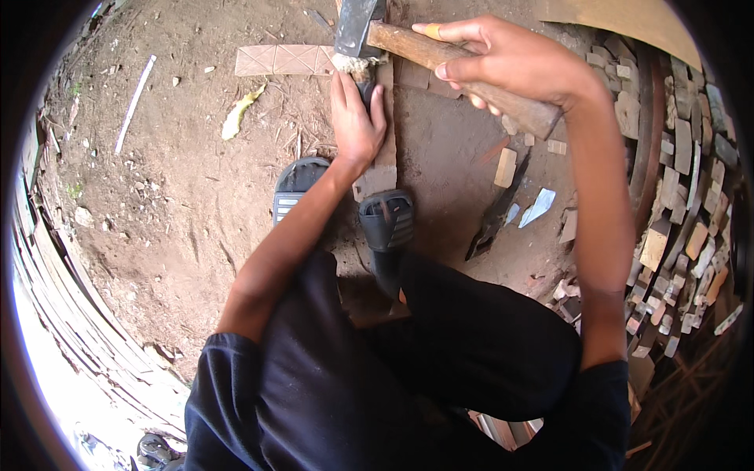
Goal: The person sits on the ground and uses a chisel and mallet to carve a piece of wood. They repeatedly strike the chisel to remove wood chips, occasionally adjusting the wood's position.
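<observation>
My right hand [479, 59] grips the wooden handle [534, 114] of a hammer, whose dark metal head [353, 27] is at the top, touching or just above the pale frayed end of a dark tool [360, 78]. My left hand [357, 129] is closed round that tool, which stands on or over a narrow brown board [385, 161] lying on the dirt. A pale tile-like strip [279, 59] with scored diagonal lines lies to the left of the tool.
My sandalled feet [386, 220] flank the board's near end. Scattered wood blocks [660, 243] fill the right side, with a long dark offcut [495, 220] nearer. Stacked planks [59, 290] line the left edge. A pale sheet [628, 20] is at top right.
</observation>
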Demonstrator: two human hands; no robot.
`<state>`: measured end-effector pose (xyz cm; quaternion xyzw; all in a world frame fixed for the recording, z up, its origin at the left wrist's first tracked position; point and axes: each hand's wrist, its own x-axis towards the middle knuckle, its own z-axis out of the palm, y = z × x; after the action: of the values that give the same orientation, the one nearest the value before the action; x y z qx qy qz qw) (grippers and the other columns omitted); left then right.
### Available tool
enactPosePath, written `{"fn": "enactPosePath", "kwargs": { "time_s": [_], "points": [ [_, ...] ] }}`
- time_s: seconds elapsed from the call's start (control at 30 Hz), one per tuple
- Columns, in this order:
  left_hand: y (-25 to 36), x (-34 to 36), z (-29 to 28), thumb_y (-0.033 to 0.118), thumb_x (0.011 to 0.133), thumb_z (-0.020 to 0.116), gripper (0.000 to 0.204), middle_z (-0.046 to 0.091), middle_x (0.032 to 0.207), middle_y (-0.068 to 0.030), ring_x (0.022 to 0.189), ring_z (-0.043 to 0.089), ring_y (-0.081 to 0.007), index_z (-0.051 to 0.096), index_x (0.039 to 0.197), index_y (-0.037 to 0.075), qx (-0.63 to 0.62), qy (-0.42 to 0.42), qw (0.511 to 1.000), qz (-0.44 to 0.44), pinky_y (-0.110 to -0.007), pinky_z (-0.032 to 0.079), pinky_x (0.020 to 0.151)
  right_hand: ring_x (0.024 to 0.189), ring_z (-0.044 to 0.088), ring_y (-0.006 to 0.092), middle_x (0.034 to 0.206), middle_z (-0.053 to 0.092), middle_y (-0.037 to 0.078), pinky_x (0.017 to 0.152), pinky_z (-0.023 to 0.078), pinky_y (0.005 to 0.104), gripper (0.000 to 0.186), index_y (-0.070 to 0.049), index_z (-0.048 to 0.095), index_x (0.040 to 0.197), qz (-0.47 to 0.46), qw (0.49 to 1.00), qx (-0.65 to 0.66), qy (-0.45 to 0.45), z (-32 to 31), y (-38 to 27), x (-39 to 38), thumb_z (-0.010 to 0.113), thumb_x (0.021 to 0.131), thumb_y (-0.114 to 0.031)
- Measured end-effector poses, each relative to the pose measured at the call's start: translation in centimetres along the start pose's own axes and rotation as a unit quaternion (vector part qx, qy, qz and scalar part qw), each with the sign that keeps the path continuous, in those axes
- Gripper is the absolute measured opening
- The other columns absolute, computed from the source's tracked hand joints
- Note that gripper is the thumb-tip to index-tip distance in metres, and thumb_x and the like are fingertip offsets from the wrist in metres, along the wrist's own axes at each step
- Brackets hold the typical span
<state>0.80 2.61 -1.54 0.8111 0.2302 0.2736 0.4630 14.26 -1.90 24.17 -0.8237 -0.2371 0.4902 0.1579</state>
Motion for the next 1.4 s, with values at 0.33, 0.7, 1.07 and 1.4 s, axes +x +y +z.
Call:
{"fn": "enactPosePath", "kwargs": {
  "time_s": [0.33,0.7,1.07,1.4],
  "points": [
    [-0.5,0.8,-0.2,0.020,0.090,0.065,0.046,0.047,0.125,-0.0347,0.117,0.048,-0.0432,0.047,0.118,-0.013,-0.056,0.018,0.998,-0.036,-0.050,0.037,0.102,0.062,0.056,0.0108,0.086,0.061,0.007,0.056,0.051,0.0263,0.064,0.003,0.025,0.149,-0.026,0.966,0.237,0.105,0.0,1.0,-1.1,0.056,0.095,-0.011],
    [1.6,7.3,-6.5,0.022,0.088,0.070,0.027,0.041,0.051,0.0058,0.040,0.031,-0.0041,0.052,0.070,0.014,-0.412,-0.045,0.839,-0.351,-0.025,0.021,0.039,0.061,0.058,0.0138,0.083,0.062,0.007,0.052,0.050,0.0278,0.064,-0.010,0.033,0.149,0.167,0.839,0.491,0.162,15.1,18.1,-7.8,0.063,0.092,-0.013],
    [1.0,2.5,-8.0,0.029,0.080,0.081,0.037,0.045,0.051,0.0072,0.037,0.030,-0.0022,0.070,0.101,0.001,-0.112,-0.293,0.840,-0.444,-0.023,0.021,0.035,0.096,0.061,0.0219,0.118,0.056,0.015,0.080,0.053,0.0341,0.052,-0.005,0.044,0.136,0.239,0.877,0.191,0.371,29.6,27.6,-7.3,0.064,0.091,-0.020],
    [0.0,2.5,-6.6,0.019,0.082,0.079,0.018,0.042,0.053,0.0093,0.037,0.031,-0.0027,0.064,0.080,0.009,-0.161,-0.270,0.829,-0.462,-0.024,0.021,0.035,0.114,0.054,0.0345,0.127,0.052,0.027,0.096,0.045,0.0448,0.086,0.007,0.038,0.139,0.019,0.874,0.364,0.322,22.2,16.4,4.6,0.077,0.080,-0.043]
  ]
}}
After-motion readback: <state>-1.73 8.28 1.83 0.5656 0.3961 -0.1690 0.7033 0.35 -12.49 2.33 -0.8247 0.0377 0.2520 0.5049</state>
